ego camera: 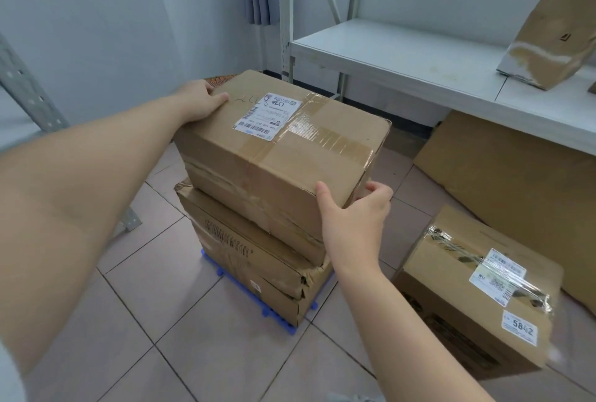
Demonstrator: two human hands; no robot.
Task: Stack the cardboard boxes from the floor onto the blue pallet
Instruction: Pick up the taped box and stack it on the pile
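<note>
my left hand (pixel 201 100) presses on the far top corner of the top box (pixel 280 150), fingers (pixel 219 99) spread flat over the edge, and my right hand (pixel 353 219) is clamped around the near right corner, thumb on the front face and fingers wrapped round the side. the box sits on, or just above, a battered lower box (pixel 254 259) that rests on the blue pallet (pixel 267 311); i cannot tell if its full weight is down yet.

what worries me: the top box looks turned a little against the one beneath and seems to overhang its right end, where the lower carton's corner is already crushed and split. if i let go with it skewed, i think it could tip toward that soft corner or slide off to the floor (pixel 193 346). my grip is only on two opposite corners, so a slip of the right hand would let the near end drop. the pallet shows only a thin blue rim, so the stack has little spare footing.

count: two boxes in the stack, one labelled box (pixel 480 298) waiting on the floor to the right, one flat cardboard sheet (pixel 503 169) leaning under the shelf (pixel 419 56), one torn box (pixel 548 37) up on it, one pallet.
</note>
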